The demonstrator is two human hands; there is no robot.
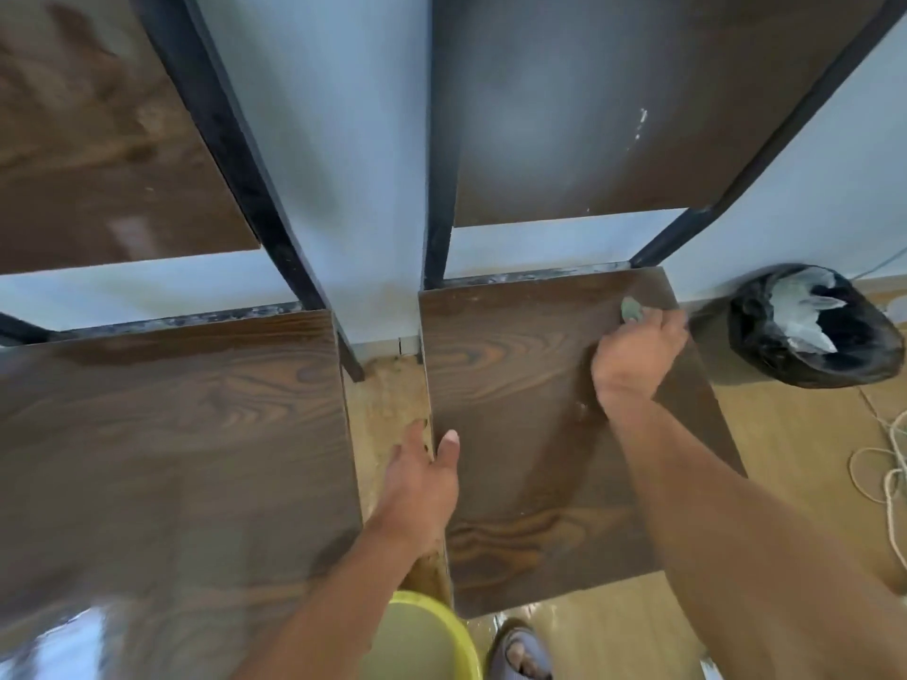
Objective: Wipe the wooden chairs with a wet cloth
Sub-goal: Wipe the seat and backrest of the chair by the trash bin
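Two dark wooden chairs with black metal frames stand side by side against a pale wall. My right hand presses a small grey-green cloth onto the far right corner of the right chair's seat. Only a bit of the cloth shows past my fingers. My left hand grips the left edge of that same seat, thumb on top and fingers down in the gap between the chairs. The left chair's seat looks glossy and wet. Both wooden backrests rise above the seats.
A yellow-green bucket sits on the floor under my left forearm. A bin lined with a black bag stands at the right, by the wall. Loose white cord lies on the wooden floor at far right. My sandalled foot is at the bottom.
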